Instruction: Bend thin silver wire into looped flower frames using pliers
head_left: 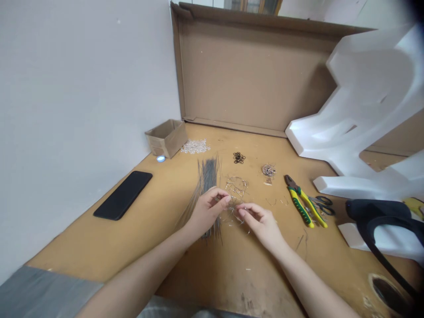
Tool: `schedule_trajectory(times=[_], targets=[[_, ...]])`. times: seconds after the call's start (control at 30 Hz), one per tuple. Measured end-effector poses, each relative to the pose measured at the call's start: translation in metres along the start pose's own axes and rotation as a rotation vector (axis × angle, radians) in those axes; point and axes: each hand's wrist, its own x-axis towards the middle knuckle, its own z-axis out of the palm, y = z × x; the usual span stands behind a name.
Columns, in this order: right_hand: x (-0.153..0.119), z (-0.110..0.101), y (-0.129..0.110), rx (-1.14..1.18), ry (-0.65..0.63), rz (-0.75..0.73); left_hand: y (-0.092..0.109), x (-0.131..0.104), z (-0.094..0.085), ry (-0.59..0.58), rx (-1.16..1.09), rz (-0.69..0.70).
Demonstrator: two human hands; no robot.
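Above the middle of the table, my left hand (210, 207) is closed in a pinch, thumb against forefinger. My right hand (261, 223) pinches just to the right of it, fingertips a short gap apart from the left ones. A thin wire (233, 204) shows at the fingertips of both hands; its exact shape is hard to make out against the wire below. Under my left hand lies a bundle of straight grey wires (209, 174), partly covered. A loose heap of bent, shiny wire pieces (236, 183) lies just beyond my fingers.
Pliers (303, 201) and dark-handled scissors (323, 204) lie right, near white foam (374, 88). Farther back are black rings (239, 157), a small coiled wire pile (268, 170), clear beads (195, 146) and a small cardboard box (167, 139). A phone (123, 195) lies left.
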Motion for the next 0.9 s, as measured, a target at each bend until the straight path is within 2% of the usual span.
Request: schedule_trajectory(times=[0.13,0.3,0.37,0.47,0.57,0.63,0.73,0.9], targets=[[0.001,0.0,0.001,0.105,-0.012,0.04,0.003,0.001,0.001,-0.03,-0.157,-0.11],[0.002,-0.002,0.001,0.251,-0.141,0.101,-0.002,0.0,0.006,-0.081,-0.199,-0.088],[0.001,-0.001,0.001,0.362,-0.18,0.153,-0.006,-0.001,0.006,-0.061,-0.106,-0.005],[0.0,0.0,0.0,0.517,-0.223,0.228,-0.011,-0.001,0.003,0.024,0.18,0.231],[0.001,0.0,-0.001,0.564,-0.176,0.251,-0.008,-0.003,-0.002,0.06,0.556,0.475],[0.003,0.0,-0.001,0.563,-0.116,0.241,-0.004,-0.005,-0.003,0.011,0.72,0.558],[0.003,-0.001,0.002,0.524,-0.06,0.209,0.001,-0.008,0.001,-0.084,0.841,0.537],[0.002,0.001,0.009,0.448,-0.045,0.145,0.0,-0.009,0.01,-0.14,0.973,0.439]])
